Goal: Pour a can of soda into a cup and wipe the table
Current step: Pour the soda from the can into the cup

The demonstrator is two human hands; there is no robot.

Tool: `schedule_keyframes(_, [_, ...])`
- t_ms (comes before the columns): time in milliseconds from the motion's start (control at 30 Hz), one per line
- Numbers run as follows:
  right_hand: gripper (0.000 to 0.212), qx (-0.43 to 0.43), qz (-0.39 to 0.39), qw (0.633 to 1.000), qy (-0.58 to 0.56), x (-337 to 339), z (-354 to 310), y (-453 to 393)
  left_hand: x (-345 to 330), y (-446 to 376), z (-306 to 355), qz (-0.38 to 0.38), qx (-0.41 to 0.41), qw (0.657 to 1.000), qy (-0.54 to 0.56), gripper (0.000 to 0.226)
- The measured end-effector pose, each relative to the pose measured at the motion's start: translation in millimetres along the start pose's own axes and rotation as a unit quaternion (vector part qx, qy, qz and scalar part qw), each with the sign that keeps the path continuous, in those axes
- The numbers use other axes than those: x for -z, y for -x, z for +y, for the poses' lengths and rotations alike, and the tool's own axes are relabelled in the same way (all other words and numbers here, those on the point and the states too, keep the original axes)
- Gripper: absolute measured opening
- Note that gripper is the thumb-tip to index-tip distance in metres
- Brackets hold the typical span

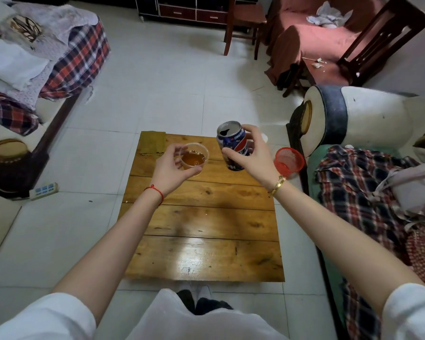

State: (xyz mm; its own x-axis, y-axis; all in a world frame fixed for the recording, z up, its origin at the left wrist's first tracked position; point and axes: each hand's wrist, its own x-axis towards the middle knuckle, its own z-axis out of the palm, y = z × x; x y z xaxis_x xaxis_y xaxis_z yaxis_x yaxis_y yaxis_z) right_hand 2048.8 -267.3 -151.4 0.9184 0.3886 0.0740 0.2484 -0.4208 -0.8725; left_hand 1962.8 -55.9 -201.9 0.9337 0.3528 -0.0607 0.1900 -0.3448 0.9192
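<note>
We hold both arms out over the low wooden counter (pixel 206 217), near its far end. Our left hand (pixel 170 168) has a closed grip on the clear plastic cup (pixel 194 158), fingers and thumb curled round its rim and side. The cup is partly filled with amber soda, bubbles at the far edge of the liquid. Whether it rests on the counter or is held just above it, we cannot tell.

Our right hand (pixel 249 153) has a closed grip on the blue soda can (pixel 232 148), thumb on the near side and fingers wrapped over the far side. The can is close to upright, tilted a little toward the cup, its opened top facing us. It stays just beside the cup, not touching it.

A folded olive-green cloth (pixel 152 142) lies on the far left corner of the counter, near the cup. A red mesh basket (pixel 288 160) sits off the counter's right side, beyond our right hand.
</note>
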Motion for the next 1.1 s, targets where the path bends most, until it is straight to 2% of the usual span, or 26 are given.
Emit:
schedule_keyframes(233, [0.070,-0.047,0.033,0.998,-0.038,-22,35,9,2,-2,-38,0.034,0.018,0.999,-0.034,0.072])
schedule_keyframes(467, [0.069,-0.093,0.078,0.992,-0.043,-52,81,29,-14,6,-95,0.055,0.069,0.996,0.000,0.072])
schedule_keyframes(800, [0.068,-0.176,0.107,0.978,-0.042,-96,175,62,-61,18,-192,0.078,0.135,0.987,0.050,0.073])
schedule_keyframes(1100, [0.067,-0.221,0.124,0.965,-0.064,-135,253,77,-109,23,-281,0.089,0.172,0.980,0.051,0.071])
